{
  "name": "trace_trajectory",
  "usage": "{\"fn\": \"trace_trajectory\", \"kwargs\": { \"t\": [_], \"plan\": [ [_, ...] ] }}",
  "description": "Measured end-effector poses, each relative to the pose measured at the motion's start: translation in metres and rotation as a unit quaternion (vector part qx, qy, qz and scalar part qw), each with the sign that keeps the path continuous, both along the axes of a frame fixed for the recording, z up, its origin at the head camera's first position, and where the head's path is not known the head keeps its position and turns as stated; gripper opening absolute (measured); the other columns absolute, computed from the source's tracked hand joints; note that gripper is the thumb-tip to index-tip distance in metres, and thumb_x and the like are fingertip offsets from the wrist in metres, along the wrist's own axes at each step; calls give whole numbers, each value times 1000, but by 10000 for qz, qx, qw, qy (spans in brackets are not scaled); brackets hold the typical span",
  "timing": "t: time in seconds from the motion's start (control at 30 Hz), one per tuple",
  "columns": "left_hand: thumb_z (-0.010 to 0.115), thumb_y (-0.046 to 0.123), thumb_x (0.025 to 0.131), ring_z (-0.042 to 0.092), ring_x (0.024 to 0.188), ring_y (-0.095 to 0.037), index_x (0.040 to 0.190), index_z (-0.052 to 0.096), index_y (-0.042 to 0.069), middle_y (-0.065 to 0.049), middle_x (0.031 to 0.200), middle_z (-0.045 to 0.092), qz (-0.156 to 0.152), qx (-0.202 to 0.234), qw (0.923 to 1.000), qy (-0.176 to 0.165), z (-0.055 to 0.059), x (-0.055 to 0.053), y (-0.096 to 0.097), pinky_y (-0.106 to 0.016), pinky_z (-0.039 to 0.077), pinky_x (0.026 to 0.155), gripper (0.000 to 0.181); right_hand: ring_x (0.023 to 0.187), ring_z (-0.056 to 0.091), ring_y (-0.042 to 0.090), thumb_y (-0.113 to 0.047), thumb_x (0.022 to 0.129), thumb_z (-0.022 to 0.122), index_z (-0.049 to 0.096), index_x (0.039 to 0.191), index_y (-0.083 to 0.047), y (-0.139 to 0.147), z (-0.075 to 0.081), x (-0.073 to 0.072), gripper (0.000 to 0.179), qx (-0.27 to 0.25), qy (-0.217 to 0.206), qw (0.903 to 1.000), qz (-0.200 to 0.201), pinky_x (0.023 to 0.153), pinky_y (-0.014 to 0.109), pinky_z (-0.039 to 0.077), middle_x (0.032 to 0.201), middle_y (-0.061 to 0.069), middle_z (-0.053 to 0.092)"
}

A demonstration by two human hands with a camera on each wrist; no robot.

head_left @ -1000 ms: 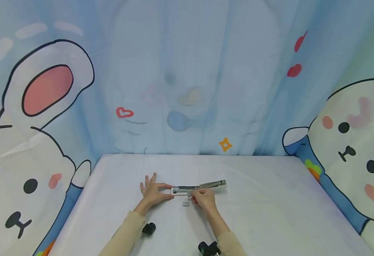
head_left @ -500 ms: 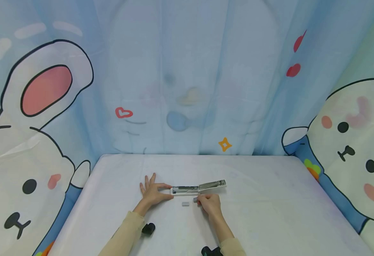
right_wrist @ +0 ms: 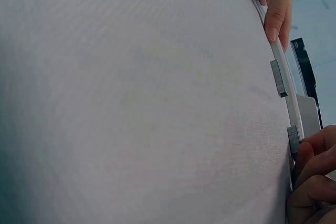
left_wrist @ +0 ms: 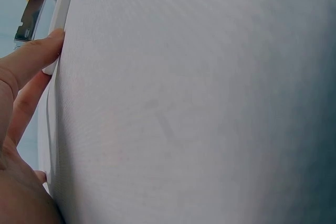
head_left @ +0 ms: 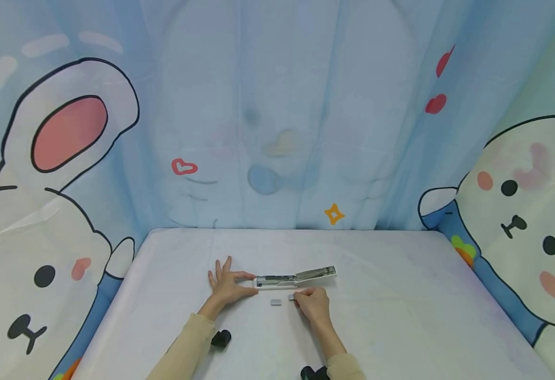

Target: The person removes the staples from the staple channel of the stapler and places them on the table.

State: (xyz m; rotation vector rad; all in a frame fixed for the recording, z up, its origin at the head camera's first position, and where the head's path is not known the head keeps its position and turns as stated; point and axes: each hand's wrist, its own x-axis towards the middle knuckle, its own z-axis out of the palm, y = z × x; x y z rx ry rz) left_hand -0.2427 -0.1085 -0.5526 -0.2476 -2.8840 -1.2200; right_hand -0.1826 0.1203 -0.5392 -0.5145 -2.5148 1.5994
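A white stapler (head_left: 277,287) lies on the table in the head view, its top swung open to the right and its metal channel exposed. The left hand (head_left: 227,287) grips its left end between thumb and index finger, the other fingers spread. In the left wrist view the thumb (left_wrist: 39,53) presses the white base. Just in front of the stapler, the right hand (head_left: 314,304) pinches a short grey strip of staples (right_wrist: 293,140) in its fingertips, low at the tabletop. A second strip of staples (head_left: 275,302) rests to its left.
The table (head_left: 401,295) has a white cloth and ends at a blue cartoon-printed curtain (head_left: 282,105). A black wrist device (head_left: 220,339) is by the left sleeve, another black device (head_left: 312,373) by the right.
The right hand has drawn back from the stapler's middle, right and toward the person, bringing a strip of staples down near the other strip. The left hand keeps its grip on the stapler.
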Motion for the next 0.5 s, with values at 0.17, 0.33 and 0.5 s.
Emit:
{"fn": "trace_trajectory", "kwargs": {
  "t": [0.17, 0.33, 0.5],
  "plan": [
    [88, 38, 69, -11, 146, -49, 98, 79, 26, -24, 161, 15, 7, 10, 10000, 20, 3, 0, 0, -67, -13, 109, 32, 46, 53, 10, -7, 81, 66, 66, 80, 3, -1, 1, -3, 9, -58, 49, 10000, -64, 46, 21, 44, 60, 4, 63],
    [88, 37, 68, -11, 146, -49, 98, 79, 26, -24, 161, 15, 30, -40, 10000, -14, 3, 0, 0, -67, -14, 109, 33, 43, 53, 9, -10, 84, 66, 66, 87, 5, -5, 8, -7, 15, -243, 227, 9994, 5, 45, 20, 44, 61, 4, 63],
    [89, 37, 68, -10, 146, -50, 98, 79, 25, -24, 161, 16, 64, -66, 10000, -17, 3, 2, 2, -67, -13, 110, 33, 45, 54, 9, -4, 84, 63, 66, 89, 7, -13, 17, -15, 13, -833, 338, 9954, 325, 45, 17, 43, 63, 6, 65]
  ]
}}
